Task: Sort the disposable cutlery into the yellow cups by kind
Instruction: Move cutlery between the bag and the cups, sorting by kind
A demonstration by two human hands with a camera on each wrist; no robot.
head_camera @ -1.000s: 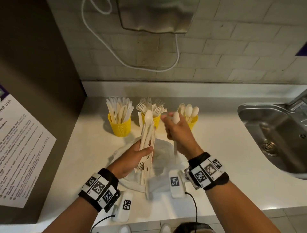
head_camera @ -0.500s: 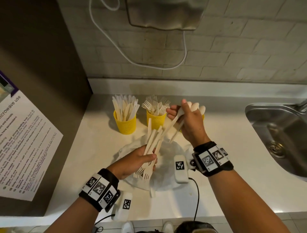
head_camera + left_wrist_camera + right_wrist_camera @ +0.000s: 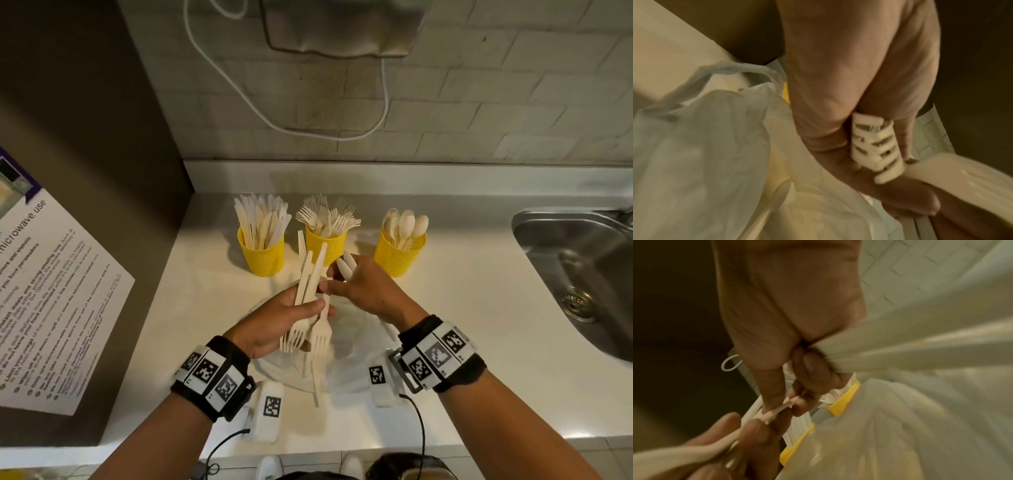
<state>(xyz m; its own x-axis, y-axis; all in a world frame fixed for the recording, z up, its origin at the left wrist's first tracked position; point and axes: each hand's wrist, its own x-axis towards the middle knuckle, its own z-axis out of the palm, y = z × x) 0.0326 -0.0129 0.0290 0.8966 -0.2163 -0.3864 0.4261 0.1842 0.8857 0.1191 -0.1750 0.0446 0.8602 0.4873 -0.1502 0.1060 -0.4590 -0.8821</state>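
Note:
Three yellow cups stand at the back of the counter: knives on the left, forks in the middle, spoons on the right. My left hand grips a bundle of white forks, tines down, over the bag; the tines show beside my palm. My right hand touches the bundle's upper part. Its thumb and forefinger pinch one handle, and its curled fingers hold two white pieces whose kind I cannot tell.
A crumpled white plastic bag lies under both hands with a loose piece of cutlery on it. A steel sink is at the right. A dark cabinet side with a paper notice closes the left.
My right hand has come back from the spoon cup to the bundle in my left hand. The left hand has stayed over the bag with its bundle.

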